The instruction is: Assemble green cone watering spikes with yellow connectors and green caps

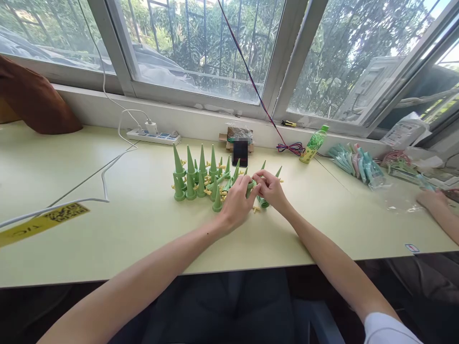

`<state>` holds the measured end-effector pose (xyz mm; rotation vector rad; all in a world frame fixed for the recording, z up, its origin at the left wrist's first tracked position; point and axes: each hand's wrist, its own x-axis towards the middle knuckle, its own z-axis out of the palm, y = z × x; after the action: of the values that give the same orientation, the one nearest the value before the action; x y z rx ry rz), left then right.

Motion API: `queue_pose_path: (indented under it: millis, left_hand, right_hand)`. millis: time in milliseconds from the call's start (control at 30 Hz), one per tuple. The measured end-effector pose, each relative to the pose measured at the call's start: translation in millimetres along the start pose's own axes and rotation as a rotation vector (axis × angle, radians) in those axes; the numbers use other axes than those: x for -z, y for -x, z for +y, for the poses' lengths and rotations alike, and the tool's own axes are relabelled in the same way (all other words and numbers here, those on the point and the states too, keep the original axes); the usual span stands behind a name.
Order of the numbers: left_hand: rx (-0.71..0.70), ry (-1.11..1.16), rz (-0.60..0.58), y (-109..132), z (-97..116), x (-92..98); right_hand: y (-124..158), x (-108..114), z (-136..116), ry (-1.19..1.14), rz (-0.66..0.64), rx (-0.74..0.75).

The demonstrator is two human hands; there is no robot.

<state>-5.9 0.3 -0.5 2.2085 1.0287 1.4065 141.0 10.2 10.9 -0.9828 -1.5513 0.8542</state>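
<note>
Both my hands meet over a cluster of green plastic cones on the table. My left hand (238, 199) is closed around a green cone (250, 187), of which only a part shows between the fingers. Pressed close to it, my right hand (271, 189) is pinched at the same piece; what its fingertips hold is hidden. Several green cones (191, 186) stand upright in rows to the left of my hands. Small yellow plastic pieces (256, 209) lie among and near them. Another green piece (264, 203) lies below my right hand.
Behind the cones, a phone (240, 153) leans on a small cardboard box (234, 133). A power strip (154, 137) sits back left, its white cable crossing the table. A green bottle (314, 144) and bagged parts (358, 162) are right, near another person's hand (433, 200).
</note>
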Motion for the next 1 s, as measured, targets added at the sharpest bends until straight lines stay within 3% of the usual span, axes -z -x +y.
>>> queue_pose_path:
  millis: [733, 1000]
  left_hand:
    - [0.035, -0.002, 0.025, 1.8, 0.7, -0.8]
    - [0.028, -0.027, 0.005, 0.1, 4.1, 1.9]
  right_hand:
    - [3.9, -3.5, -1.2, 0.374, 0.145, 0.179]
    - [4.3, -6.1, -1.3, 0.335, 0.158, 0.154]
